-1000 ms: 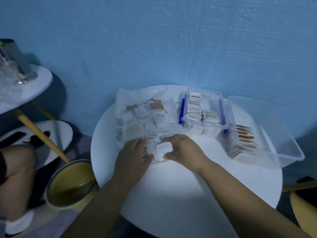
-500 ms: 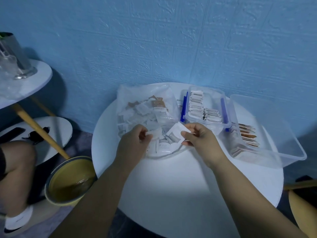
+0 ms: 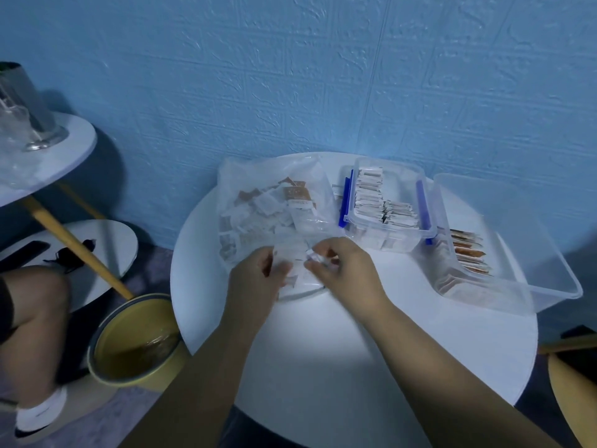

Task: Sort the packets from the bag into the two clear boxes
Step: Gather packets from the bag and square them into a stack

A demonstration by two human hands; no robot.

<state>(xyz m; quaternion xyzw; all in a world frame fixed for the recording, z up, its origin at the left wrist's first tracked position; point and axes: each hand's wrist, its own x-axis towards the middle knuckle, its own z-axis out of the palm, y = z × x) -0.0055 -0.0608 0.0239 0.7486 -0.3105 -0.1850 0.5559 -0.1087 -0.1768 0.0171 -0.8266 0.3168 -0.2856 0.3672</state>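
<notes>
On the round white surface the clear plastic bag lies at the back left, crumpled and stuffed with small flat packets, mostly white with a few brown. Beside it on the right, the small box with blue latches holds white packets on edge in rows, and the large box holds brown ones. At the bag's near mouth the right hand pinches a white packet in its fingers, while the left hand is curled and blurred, its grasp unclear.

Near tabletop lies free; bag, small box, large box crowd behind.
</notes>
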